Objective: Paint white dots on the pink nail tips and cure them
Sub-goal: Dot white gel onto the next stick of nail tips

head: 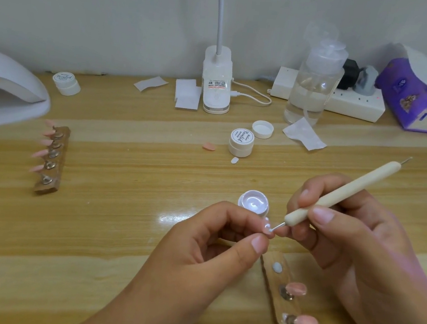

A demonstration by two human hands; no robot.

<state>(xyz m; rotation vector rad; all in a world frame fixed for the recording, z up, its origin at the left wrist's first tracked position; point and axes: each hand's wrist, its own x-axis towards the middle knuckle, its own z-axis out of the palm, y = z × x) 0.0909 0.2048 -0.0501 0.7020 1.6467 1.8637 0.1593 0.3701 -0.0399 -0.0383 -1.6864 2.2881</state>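
Pinching a pink nail tip between thumb and forefinger of the left hand, just in front of the open pot of white paint. Gripping a stick pen-like in the right hand, metal point touching that tip. Below, on a wooden strip, more pink tips.

1. The widest bare stretch of table runs across the centre left, between the left holder strip and the hands.
2. The curing lamp fills the left edge, and that strip lies just beside its mouth.
3. A closed jar, a loose lid and a stray nail tip cluster at mid-frame.
4. The open jar sits just above the left hand, which pinches a pink tip, and beside the right hand, which grips the dotting tool.
5. The desk lamp base, clear bottle, power strip and tissue pack crowd the back edge.
6. A second holder strip slants across the lower right.
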